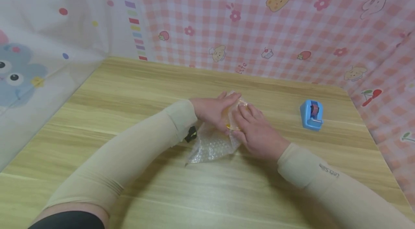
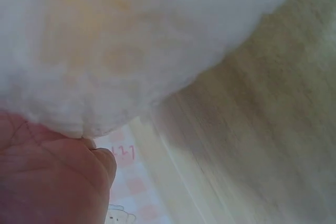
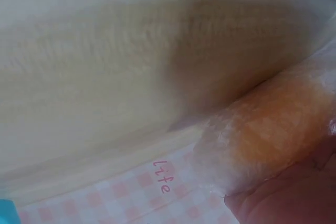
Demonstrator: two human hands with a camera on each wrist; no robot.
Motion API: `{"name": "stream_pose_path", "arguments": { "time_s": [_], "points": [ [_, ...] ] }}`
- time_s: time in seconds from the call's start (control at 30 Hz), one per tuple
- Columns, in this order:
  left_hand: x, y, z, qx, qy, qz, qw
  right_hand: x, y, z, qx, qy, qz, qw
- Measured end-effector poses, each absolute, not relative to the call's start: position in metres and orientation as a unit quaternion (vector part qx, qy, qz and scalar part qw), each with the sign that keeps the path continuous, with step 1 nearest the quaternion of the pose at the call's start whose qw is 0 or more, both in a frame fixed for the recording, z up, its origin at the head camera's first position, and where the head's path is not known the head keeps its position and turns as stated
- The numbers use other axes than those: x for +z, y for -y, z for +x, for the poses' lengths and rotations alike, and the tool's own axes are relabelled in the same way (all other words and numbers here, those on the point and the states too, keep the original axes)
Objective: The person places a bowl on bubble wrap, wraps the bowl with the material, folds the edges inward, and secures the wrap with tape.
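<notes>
Clear bubble wrap (image 1: 214, 146) surrounds a yellow-orange object, its loose end trailing toward the table's front. The left hand (image 1: 212, 110) grips the wrapped part from the left, its thumb and fingers spread around it. From the right, the right hand (image 1: 256, 133) holds the same bundle, fingers bent over its top. In the left wrist view, the wrap (image 2: 126, 51) fills the upper left above the palm (image 2: 52, 177). The right wrist view shows the orange colour through the wrap (image 3: 273, 124), against the palm (image 3: 289, 198). What the wrapped object is cannot be told.
A blue tape dispenser (image 1: 312, 115) stands on the wooden table (image 1: 201, 196) at the right. Beside the left wrist is a small black item (image 1: 191, 134). A pink checked cloth (image 1: 253, 30) with cartoon figures hangs behind the table.
</notes>
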State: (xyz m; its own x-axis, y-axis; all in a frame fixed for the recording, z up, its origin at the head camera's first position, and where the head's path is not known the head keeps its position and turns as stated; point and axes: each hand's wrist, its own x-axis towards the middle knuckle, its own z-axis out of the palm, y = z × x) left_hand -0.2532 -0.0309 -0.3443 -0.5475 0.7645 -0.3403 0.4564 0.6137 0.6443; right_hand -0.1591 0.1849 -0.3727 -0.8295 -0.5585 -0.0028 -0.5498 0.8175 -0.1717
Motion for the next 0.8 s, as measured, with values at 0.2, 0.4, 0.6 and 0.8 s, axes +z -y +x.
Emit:
{"name": "stream_pose_path", "arguments": {
  "time_s": [0.2,0.4,0.6,0.8],
  "points": [
    [-0.346,0.033,-0.253,0.256,-0.844,0.359,0.306,-0.370,-0.184,-0.165,-0.041,-0.954,-0.296,0.038],
    [-0.348,0.034,-0.253,0.257,-0.844,0.366,0.296,-0.366,-0.184,-0.171,-0.018,-0.950,-0.306,0.061],
    [-0.350,0.033,-0.255,0.302,-0.824,0.384,0.288,-0.367,-0.183,-0.179,-0.023,-0.949,-0.303,0.081],
    [-0.353,0.035,-0.258,0.345,-0.808,0.383,0.285,-0.367,-0.179,-0.185,-0.034,-0.949,-0.304,0.072]
  ]
}}
